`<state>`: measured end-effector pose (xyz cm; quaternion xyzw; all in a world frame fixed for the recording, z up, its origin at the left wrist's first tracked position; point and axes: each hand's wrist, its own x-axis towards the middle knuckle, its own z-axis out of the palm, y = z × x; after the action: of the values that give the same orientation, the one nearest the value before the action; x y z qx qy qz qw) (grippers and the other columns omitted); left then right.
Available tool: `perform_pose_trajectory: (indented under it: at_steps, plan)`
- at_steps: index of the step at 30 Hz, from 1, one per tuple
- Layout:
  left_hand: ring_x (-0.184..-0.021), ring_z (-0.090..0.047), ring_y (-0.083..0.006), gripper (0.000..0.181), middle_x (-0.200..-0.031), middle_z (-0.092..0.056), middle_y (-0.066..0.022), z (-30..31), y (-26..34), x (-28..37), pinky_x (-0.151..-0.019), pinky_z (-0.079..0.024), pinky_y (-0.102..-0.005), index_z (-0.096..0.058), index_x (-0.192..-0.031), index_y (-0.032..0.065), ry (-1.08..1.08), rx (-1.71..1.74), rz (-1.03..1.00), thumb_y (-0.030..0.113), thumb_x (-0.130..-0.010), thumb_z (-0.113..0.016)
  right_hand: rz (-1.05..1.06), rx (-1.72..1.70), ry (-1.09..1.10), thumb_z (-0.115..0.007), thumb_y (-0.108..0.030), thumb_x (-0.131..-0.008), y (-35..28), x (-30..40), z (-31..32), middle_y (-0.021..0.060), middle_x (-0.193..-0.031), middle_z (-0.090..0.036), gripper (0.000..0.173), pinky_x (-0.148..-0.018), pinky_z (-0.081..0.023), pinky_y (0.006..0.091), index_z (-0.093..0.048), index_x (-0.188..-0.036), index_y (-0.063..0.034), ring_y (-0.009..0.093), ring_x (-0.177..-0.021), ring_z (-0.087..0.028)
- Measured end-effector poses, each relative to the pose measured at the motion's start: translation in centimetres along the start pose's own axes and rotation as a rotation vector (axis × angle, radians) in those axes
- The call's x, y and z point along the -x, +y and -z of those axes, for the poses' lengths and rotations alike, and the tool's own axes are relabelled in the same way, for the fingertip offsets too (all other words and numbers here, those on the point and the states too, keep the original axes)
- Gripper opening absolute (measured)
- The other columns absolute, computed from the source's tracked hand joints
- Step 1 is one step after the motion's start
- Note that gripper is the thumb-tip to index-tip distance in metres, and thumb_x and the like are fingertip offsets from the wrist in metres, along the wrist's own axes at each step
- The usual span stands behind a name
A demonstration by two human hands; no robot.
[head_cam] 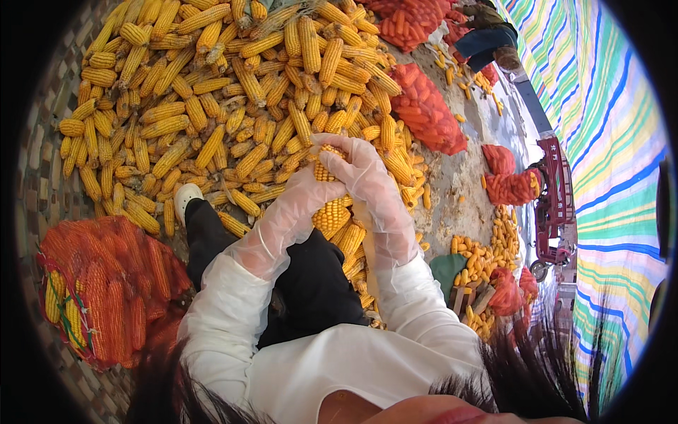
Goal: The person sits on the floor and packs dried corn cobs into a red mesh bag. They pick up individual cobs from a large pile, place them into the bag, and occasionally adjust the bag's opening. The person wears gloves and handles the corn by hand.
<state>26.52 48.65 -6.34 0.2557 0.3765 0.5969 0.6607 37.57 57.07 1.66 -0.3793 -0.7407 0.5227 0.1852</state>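
Note:
Both hands wear clear plastic gloves and meet in front of me over an ear of corn [329, 162]. My left hand [307, 188] closes round the ear from the left and below. My right hand [357, 161] curls over its upper end, fingers bent across the top. Part of the ear is hidden by the fingers. Just below the hands, another ear of corn [331, 216] shows its yellow kernels; whether a hand touches it I cannot tell. A large heap of husked corn ears [212, 100] spreads beyond the hands and down the right of my legs.
A filled red mesh sack [106, 286] lies at the lower left, and another red mesh sack [426, 111] lies right of the heap. Farther right are a smaller corn pile [492, 246], a dark red cart [553, 201] and a striped tarp [614, 159]. A person [484, 42] is at the upper right.

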Motion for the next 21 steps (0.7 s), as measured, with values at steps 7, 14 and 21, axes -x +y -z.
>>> perform_pose_trajectory:
  at_steps: [7,14,21]
  plan:
    - [-0.116,-0.066,-0.0158,0.052,-0.126,-0.068,-0.0070,-0.9,0.3,0.3,-0.099,-0.051,-0.0312,-0.059,-0.139,0.0009,-0.025,0.113,0.020,0.018,-0.092,-0.076,-0.132,-0.017,0.020,-0.069,-0.014,-0.101,-2.0,1.2,0.2,0.0071,-0.114,-0.067,0.032,-0.095,-0.048,0.0298,-0.072,-0.131,-0.0009,0.015,-0.107,-0.061]
    - [-0.105,-0.068,-0.0141,0.048,-0.119,-0.069,-0.0049,-1.5,1.3,1.3,-0.090,-0.054,-0.0301,-0.060,-0.136,0.0028,-0.035,0.343,0.039,0.022,-0.094,-0.076,-0.055,0.113,0.054,-0.068,-0.013,-0.103,-0.9,1.2,0.8,0.0055,-0.123,-0.065,0.037,-0.099,-0.047,0.0287,-0.066,-0.137,0.0006,0.012,-0.112,-0.059]
    - [-0.093,-0.067,-0.0126,0.040,-0.104,-0.068,-0.0019,0.0,1.8,1.3,-0.082,-0.054,-0.0296,-0.064,-0.126,0.0038,0.045,0.371,0.013,0.026,-0.095,-0.075,-0.076,-0.188,0.241,-0.067,-0.008,-0.103,1.5,2.0,2.6,0.0023,-0.123,-0.068,0.038,-0.098,-0.047,0.0224,-0.062,-0.139,0.0029,0.007,-0.109,-0.060]
